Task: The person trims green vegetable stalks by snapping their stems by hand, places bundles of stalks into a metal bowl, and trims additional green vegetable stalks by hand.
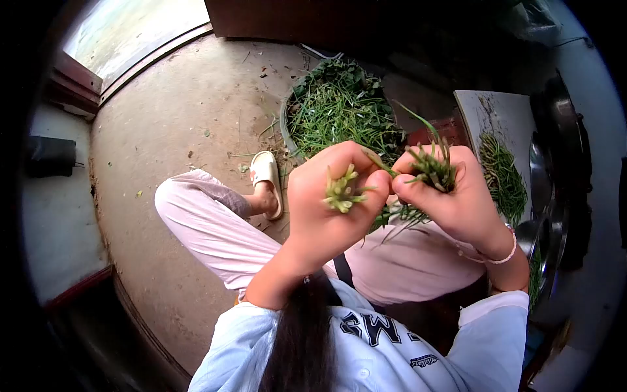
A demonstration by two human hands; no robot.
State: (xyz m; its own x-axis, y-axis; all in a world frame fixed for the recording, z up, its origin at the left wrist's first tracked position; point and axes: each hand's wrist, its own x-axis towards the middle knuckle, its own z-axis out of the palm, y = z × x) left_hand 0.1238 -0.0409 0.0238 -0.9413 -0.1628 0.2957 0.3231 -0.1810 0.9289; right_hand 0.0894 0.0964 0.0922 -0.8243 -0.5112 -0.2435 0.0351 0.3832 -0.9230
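Note:
My left hand (336, 196) is closed round a bundle of pale green cut stems (343, 189), whose ends stick out at the top of the fist. Beside it, my right hand (450, 189) grips a darker bunch of green stalks (432, 168), with thin leaves hanging below. The fingertips of both hands meet at a green stem between them. Beyond the hands stands a round tub (285, 124) heaped with long green leaves and stalks (339, 104).
At the right, more greens (501, 176) lie on a pale board (516, 111), near metal pans (541, 173). My slippered foot (264, 186) rests on the dusty floor (163, 130), which has scattered leaf bits. A doorway (137, 32) is at the upper left.

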